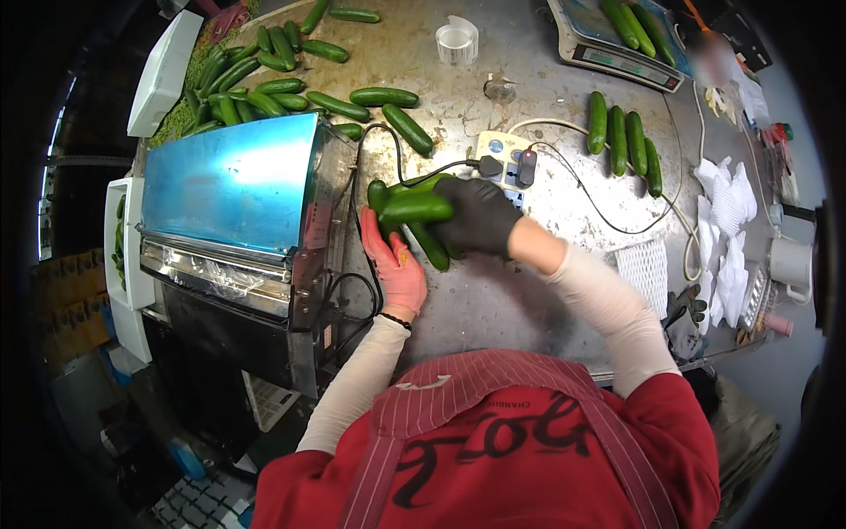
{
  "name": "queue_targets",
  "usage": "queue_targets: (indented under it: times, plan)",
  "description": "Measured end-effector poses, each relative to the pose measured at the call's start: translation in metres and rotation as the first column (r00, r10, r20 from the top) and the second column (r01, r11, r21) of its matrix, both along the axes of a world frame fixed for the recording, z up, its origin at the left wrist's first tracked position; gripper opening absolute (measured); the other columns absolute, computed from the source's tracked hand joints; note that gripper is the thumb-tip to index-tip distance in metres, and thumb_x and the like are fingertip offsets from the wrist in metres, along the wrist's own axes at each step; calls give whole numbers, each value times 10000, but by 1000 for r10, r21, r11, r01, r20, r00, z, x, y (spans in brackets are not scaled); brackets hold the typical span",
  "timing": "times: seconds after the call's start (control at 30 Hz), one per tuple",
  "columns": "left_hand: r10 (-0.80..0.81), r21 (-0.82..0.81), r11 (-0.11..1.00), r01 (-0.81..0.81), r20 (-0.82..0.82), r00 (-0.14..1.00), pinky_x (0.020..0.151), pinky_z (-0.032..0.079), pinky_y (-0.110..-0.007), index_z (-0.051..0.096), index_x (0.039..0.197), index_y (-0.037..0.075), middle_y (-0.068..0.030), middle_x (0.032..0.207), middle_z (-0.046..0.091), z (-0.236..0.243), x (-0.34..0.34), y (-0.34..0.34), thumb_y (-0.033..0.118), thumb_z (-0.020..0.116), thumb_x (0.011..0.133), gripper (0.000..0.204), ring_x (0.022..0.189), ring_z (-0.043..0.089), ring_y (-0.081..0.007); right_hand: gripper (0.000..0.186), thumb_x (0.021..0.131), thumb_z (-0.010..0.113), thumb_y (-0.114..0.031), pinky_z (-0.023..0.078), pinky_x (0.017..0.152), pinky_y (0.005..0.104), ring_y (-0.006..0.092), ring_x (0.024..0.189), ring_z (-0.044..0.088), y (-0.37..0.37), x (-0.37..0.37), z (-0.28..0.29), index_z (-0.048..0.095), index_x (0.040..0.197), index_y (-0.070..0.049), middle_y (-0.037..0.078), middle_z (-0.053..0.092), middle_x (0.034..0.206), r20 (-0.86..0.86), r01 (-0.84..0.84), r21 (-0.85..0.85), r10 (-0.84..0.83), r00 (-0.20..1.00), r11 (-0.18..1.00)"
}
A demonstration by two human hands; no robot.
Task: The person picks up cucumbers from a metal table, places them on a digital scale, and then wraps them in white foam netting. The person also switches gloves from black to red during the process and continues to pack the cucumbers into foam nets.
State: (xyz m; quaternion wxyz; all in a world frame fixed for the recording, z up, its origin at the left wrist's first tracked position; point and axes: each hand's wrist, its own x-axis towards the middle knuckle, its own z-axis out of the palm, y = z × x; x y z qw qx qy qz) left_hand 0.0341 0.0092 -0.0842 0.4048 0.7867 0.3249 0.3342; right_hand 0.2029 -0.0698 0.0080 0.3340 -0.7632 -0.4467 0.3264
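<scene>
A small bunch of green cucumbers (416,208) is between my two hands over the metal table. My left hand (397,269), in a pink glove, cups their left ends, with fingers stretched up along them and the thumb on the near side. My right hand (476,217), in a black glove, wraps round the right ends. One cucumber (429,247) in the bunch slants down toward me, and another lies crosswise on top. How much of the bunch rests on the table is hidden.
Left stands a wrapping machine (231,185) with a blue top. Loose cucumbers (282,97) lie behind it. A power strip (507,163) with cables sits beyond my hands. A label roll (456,42), a scale (617,48), more cucumbers (617,137) and white foam netting (643,275) are around.
</scene>
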Motion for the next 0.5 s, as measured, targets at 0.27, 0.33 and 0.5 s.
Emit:
queue_targets:
  times: [0.27,0.33,0.5]
  plan:
    - [100,-180,981,-70,161,982,1163,245,-383,284,1485,39,-104,1509,336,3,9,-5,-71,414,921,589,1384,335,-240,174,781,613,-253,529,662,461,343,769,675,20,-55,-61,631,856,-97,146,678,824,364,-32,47,13,931,998]
    - [168,-367,929,-49,300,939,1161,242,-384,276,1489,40,-114,1519,312,-3,0,-6,-50,409,935,577,1390,316,-245,252,761,616,-299,529,735,462,354,839,674,22,-49,-33,644,872,-74,173,682,846,258,-102,-31,106,960,994]
    - [34,125,992,-16,-143,989,1145,236,-425,284,1450,-17,-191,1539,232,14,7,-8,0,438,950,523,1397,282,-356,374,750,730,-393,534,778,382,277,813,700,-13,39,59,673,944,-78,138,705,823,-78,193,67,-188,979,979]
